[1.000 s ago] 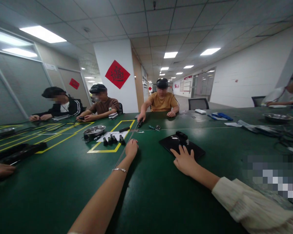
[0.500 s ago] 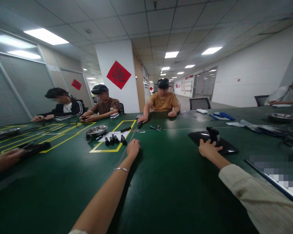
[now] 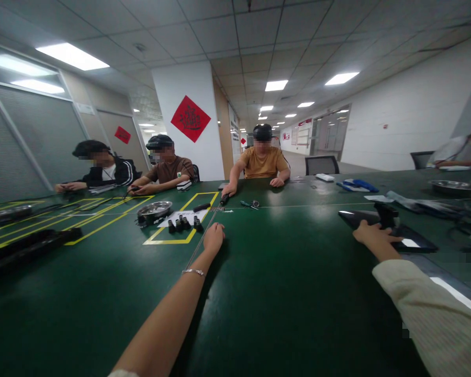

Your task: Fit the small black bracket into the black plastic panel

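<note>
My left hand rests on the green table with its fingers curled in. What it holds, if anything, is hidden; a thin double line runs past its left side. My right hand is over a glossy black flat panel, which lies on the table at the right. Its fingers are spread around the base of a black stand-like piece that sticks up from the panel. The fingers' far sides are partly hidden.
Small black cylinders stand on white paper inside a yellow-taped outline, by a metal bowl. Across the table a person holds a black-handled tool. Pliers lie nearby. A long black object lies left; plastic bags lie right.
My right hand and the black panel have moved to the right together. My left hand stays put. Another person's hand at the far left has left the view.
</note>
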`<action>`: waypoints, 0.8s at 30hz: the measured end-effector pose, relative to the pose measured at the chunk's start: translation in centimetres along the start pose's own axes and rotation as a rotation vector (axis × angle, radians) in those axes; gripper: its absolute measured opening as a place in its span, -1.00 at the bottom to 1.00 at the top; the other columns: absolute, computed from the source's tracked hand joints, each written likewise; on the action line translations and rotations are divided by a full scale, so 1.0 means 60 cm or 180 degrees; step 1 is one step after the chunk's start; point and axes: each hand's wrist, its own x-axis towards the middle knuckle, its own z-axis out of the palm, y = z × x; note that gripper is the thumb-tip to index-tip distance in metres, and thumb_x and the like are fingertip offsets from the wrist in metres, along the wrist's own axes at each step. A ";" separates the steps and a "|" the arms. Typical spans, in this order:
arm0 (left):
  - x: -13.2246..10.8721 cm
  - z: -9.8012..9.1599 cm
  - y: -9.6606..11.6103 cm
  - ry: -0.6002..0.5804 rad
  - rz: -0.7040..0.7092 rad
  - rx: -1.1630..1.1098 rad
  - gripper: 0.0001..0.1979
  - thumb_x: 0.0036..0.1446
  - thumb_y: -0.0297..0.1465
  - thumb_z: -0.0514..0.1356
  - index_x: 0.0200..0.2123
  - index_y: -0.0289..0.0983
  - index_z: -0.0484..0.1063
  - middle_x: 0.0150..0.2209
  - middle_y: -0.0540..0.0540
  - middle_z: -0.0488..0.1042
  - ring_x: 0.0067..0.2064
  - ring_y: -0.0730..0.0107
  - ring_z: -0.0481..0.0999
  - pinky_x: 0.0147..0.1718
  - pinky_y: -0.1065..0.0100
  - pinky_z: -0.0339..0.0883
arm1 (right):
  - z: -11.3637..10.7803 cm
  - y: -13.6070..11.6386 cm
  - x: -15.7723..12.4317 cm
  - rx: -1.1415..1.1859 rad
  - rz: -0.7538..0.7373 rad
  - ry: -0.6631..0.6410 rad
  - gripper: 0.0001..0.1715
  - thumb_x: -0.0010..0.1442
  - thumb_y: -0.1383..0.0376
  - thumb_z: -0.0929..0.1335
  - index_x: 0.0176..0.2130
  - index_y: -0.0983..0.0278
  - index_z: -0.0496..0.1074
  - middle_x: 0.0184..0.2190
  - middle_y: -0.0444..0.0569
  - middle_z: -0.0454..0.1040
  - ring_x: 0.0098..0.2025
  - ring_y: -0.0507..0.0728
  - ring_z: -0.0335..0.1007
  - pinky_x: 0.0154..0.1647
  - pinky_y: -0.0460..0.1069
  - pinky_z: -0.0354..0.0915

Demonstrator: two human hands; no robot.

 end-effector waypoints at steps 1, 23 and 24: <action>0.000 0.000 0.001 -0.0006 -0.0011 0.0011 -0.72 0.09 -0.36 -0.14 -0.44 -0.22 0.34 -0.59 0.01 0.43 -0.46 0.36 0.42 -0.53 0.40 0.10 | -0.004 0.005 0.002 0.0008 0.0079 -0.0056 -0.33 0.12 0.22 0.16 0.20 0.35 0.05 0.23 0.38 -0.18 0.21 0.59 -0.32 -0.05 0.54 -0.28; -0.003 -0.005 0.004 -0.0122 0.0037 0.0011 -0.72 0.09 -0.38 -0.13 -0.45 -0.23 0.35 -0.57 0.00 0.43 -0.46 0.36 0.41 -0.54 0.40 0.08 | 0.013 0.042 0.051 0.0406 0.0735 0.0263 -0.41 0.18 0.29 0.08 0.18 0.38 0.13 0.18 0.50 -0.12 0.24 0.52 -0.38 -0.07 0.50 -0.28; -0.003 -0.004 0.003 -0.0123 0.0046 0.0009 -0.72 0.09 -0.37 -0.13 -0.45 -0.23 0.35 -0.57 0.00 0.44 -0.46 0.37 0.41 -0.54 0.40 0.07 | 0.015 0.045 0.055 0.0342 0.0731 0.0334 -0.41 0.19 0.29 0.06 0.18 0.38 0.14 0.17 0.53 -0.09 0.23 0.52 -0.34 -0.08 0.50 -0.27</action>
